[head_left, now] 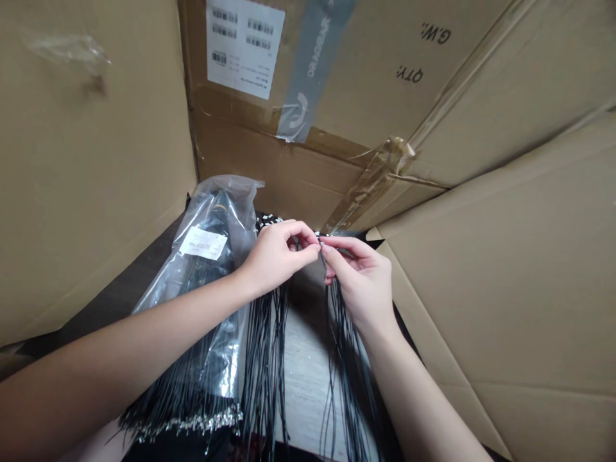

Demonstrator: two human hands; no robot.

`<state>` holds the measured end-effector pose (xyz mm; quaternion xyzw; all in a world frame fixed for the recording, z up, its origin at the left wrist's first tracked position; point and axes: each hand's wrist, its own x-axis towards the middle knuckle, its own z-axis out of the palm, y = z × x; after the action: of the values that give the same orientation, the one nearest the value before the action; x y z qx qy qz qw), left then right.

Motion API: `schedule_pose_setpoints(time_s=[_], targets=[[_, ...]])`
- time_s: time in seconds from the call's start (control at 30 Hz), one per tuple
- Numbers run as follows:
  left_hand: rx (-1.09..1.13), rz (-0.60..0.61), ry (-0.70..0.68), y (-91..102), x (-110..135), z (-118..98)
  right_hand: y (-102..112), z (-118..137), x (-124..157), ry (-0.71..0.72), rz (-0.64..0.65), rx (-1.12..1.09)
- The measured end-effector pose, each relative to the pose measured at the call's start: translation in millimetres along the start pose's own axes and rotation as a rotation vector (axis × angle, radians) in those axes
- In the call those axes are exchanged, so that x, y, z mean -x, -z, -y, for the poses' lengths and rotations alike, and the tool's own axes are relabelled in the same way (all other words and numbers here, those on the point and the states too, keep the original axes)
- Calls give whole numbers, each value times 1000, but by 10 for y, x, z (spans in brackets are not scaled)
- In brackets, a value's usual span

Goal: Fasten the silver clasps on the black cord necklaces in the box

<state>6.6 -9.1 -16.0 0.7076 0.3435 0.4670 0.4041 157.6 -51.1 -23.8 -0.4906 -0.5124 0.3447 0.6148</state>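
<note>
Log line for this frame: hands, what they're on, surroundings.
left hand: pinches thin black wires | right hand: pinches second wire bunch | nearby: clear plastic bag of wires | around: cardboard box flaps

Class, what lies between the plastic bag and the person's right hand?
The left hand lies between the plastic bag and the right hand in the head view.

**Black wires, silver tips, tan cardboard**

Below the fingers (337, 247) hang glossy black wires (264, 366) (their metal ends (187, 423) glint silver) over a pale grey, streaked desk (308, 385). Left of the fingers, a clear plastic bag (206, 218) carries a white label (203, 242). Above them, tan cardboard (86, 179) bears a white sticker (245, 48) with black barcodes and grey tape (308, 64) with white print.
</note>
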Motion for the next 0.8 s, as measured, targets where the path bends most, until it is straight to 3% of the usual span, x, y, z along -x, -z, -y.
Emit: schedule_pose_setpoints(time_s=[0.2, 0.8], targets=[[102, 26, 95, 5, -26, 32, 10, -19, -19, -41, 35, -40], [205, 32, 128, -29, -10, 123, 34, -57, -34, 50, 57, 38]])
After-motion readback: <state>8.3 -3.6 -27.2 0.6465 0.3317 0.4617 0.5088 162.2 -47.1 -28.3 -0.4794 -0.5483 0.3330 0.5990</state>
